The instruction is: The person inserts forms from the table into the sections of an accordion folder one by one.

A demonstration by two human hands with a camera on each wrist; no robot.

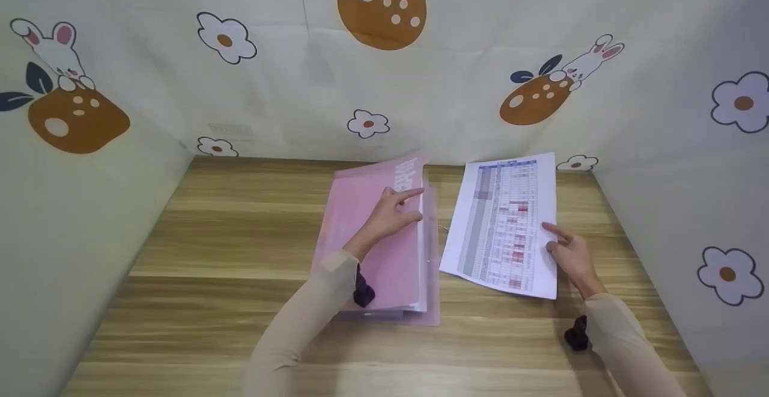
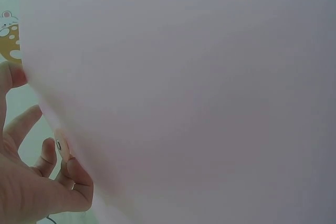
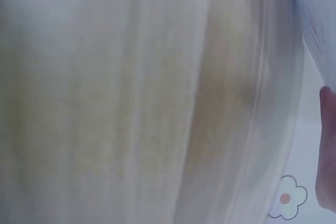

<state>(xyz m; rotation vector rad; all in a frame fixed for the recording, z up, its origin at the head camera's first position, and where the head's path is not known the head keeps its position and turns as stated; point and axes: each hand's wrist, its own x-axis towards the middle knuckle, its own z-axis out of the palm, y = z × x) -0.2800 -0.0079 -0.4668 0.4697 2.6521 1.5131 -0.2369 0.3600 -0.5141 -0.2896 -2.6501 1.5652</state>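
A pink folder (image 1: 366,223) with white lettering lies on the table, its cover lifted along the right side. White pages (image 1: 422,265) show beneath that cover. My left hand (image 1: 387,217) reaches across the folder and holds the cover's right edge between thumb and fingers. In the left wrist view the pink cover (image 2: 184,87) fills most of the picture. To the right, a white sheet (image 1: 504,229) printed with a coloured table is raised at a tilt. My right hand (image 1: 574,259) pinches its right edge; the right wrist view is blurred and shows little of the sheet.
The wood-grain table (image 1: 228,235) is bounded at the back and both sides by pale cloth walls (image 1: 270,84) printed with rabbits, fruit and flowers. A clear pinkish flap (image 1: 434,289) extends past the folder's right side. Black devices (image 1: 363,292) hang at both wrists.
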